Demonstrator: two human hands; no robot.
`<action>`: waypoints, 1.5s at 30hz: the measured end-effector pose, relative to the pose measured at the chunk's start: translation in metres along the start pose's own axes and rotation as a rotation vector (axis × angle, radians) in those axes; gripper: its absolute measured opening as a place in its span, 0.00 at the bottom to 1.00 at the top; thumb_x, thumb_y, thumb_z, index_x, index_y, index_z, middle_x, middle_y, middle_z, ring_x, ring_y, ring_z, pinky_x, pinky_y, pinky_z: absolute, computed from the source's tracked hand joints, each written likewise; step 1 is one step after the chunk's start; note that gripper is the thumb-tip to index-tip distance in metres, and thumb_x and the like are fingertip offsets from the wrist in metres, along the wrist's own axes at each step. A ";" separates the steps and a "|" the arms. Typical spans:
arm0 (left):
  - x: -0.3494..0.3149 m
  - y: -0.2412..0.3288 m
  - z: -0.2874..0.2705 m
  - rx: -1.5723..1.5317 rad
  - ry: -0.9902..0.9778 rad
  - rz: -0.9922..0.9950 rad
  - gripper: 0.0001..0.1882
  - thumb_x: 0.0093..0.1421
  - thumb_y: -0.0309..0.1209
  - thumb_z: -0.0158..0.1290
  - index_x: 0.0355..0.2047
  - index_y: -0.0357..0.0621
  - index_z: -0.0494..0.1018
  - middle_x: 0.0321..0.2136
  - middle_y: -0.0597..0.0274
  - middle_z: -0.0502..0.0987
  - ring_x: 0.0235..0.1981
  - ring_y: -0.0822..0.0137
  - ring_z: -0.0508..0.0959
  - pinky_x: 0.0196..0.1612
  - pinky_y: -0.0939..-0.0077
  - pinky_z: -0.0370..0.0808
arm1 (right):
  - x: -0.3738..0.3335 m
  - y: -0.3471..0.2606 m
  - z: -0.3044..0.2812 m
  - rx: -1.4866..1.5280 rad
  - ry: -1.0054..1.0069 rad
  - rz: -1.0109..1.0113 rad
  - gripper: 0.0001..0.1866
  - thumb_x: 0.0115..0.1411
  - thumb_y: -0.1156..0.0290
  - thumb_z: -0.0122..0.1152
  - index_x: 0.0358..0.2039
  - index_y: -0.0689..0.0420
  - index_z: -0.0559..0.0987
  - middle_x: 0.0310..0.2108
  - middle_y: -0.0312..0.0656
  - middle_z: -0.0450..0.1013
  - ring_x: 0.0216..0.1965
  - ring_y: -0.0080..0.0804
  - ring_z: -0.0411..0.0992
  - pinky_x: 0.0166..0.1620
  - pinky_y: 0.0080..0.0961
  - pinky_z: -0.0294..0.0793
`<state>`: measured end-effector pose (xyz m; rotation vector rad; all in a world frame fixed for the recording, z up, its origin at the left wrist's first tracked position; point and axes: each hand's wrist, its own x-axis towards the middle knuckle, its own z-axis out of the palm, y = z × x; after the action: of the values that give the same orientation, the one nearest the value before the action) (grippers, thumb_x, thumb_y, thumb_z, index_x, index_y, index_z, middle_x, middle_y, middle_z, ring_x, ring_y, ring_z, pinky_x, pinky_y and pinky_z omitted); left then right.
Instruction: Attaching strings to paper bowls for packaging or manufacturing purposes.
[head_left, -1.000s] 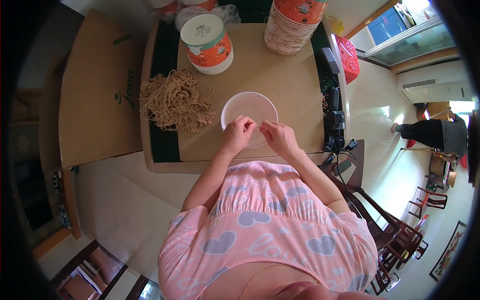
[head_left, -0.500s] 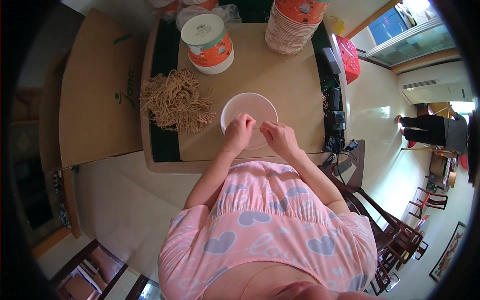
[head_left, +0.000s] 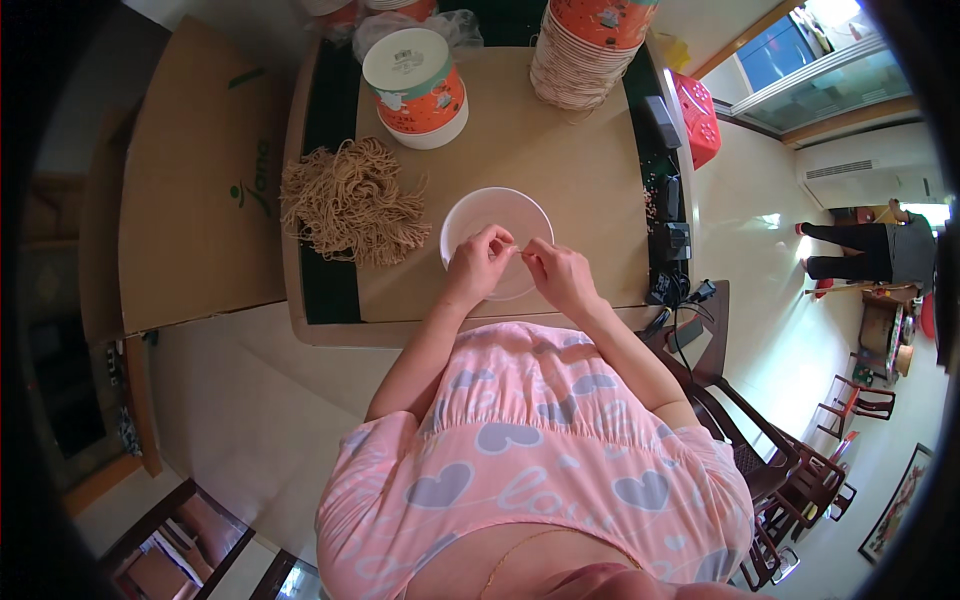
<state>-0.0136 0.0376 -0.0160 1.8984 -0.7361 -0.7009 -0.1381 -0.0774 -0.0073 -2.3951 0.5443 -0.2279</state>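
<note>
A white round bowl (head_left: 490, 215) sits on the brown table (head_left: 560, 160) in front of me. My left hand (head_left: 480, 262) and my right hand (head_left: 556, 274) hover over the bowl's near rim, fingertips pinched together around a thin pale cord stretched between them. A heap of tan cords (head_left: 350, 200) lies on the table to the left of the bowl.
An orange and white paper tub (head_left: 415, 85) stands at the back. A tall stack of paper bowls (head_left: 590, 50) rises at the back right. Black devices and cables (head_left: 672, 240) line the table's right edge. A flat cardboard sheet (head_left: 200, 190) lies left. A person (head_left: 860, 245) stands far right.
My hands stay over the bowl with small finger movements. The person at the far right has moved slightly.
</note>
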 end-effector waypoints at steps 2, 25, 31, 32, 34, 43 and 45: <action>-0.003 0.004 -0.004 0.074 -0.003 0.160 0.04 0.56 0.26 0.56 0.32 0.41 0.76 0.27 0.60 0.76 0.23 0.70 0.75 0.29 0.76 0.72 | 0.000 0.001 0.001 0.005 0.007 -0.002 0.03 0.58 0.70 0.55 0.31 0.54 0.73 0.25 0.43 0.75 0.28 0.45 0.74 0.30 0.38 0.72; -0.002 -0.009 0.000 0.160 -0.028 0.195 0.07 0.55 0.27 0.58 0.35 0.41 0.75 0.26 0.59 0.77 0.23 0.68 0.76 0.28 0.75 0.73 | 0.001 0.000 0.001 0.030 0.029 -0.003 0.04 0.59 0.68 0.53 0.32 0.53 0.72 0.21 0.47 0.73 0.25 0.49 0.73 0.27 0.43 0.71; -0.005 -0.005 0.004 -0.018 -0.121 0.019 0.07 0.56 0.26 0.56 0.35 0.40 0.75 0.23 0.58 0.78 0.23 0.69 0.77 0.29 0.74 0.73 | 0.000 0.002 0.004 0.050 0.034 0.039 0.05 0.60 0.67 0.52 0.32 0.54 0.72 0.20 0.50 0.72 0.24 0.51 0.72 0.27 0.44 0.70; -0.005 -0.005 0.004 -0.110 -0.103 -0.031 0.06 0.56 0.27 0.56 0.34 0.39 0.75 0.24 0.55 0.78 0.25 0.64 0.79 0.30 0.71 0.74 | 0.000 0.002 0.004 0.052 0.040 0.040 0.05 0.60 0.67 0.52 0.32 0.54 0.72 0.20 0.50 0.72 0.24 0.51 0.72 0.27 0.44 0.70; -0.005 -0.002 0.003 -0.098 -0.080 -0.025 0.06 0.56 0.26 0.55 0.35 0.40 0.75 0.24 0.55 0.78 0.25 0.63 0.79 0.30 0.72 0.74 | 0.000 0.001 0.003 0.050 0.038 0.041 0.04 0.59 0.69 0.53 0.32 0.54 0.72 0.20 0.49 0.72 0.24 0.50 0.73 0.27 0.42 0.70; -0.004 -0.001 0.006 0.146 0.035 0.214 0.03 0.58 0.23 0.53 0.33 0.38 0.73 0.26 0.56 0.78 0.24 0.63 0.78 0.28 0.73 0.73 | 0.001 0.001 0.002 0.048 0.030 0.002 0.05 0.58 0.69 0.54 0.33 0.55 0.73 0.22 0.47 0.73 0.25 0.48 0.73 0.28 0.38 0.71; -0.004 -0.001 0.007 0.157 0.062 0.237 0.03 0.58 0.24 0.53 0.32 0.38 0.73 0.27 0.55 0.78 0.24 0.61 0.78 0.28 0.72 0.73 | 0.002 -0.002 0.002 0.048 0.034 -0.003 0.05 0.58 0.69 0.55 0.34 0.56 0.74 0.23 0.46 0.74 0.25 0.47 0.73 0.28 0.38 0.71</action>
<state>-0.0211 0.0378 -0.0190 1.9231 -0.9811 -0.4451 -0.1354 -0.0758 -0.0081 -2.3491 0.5455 -0.2807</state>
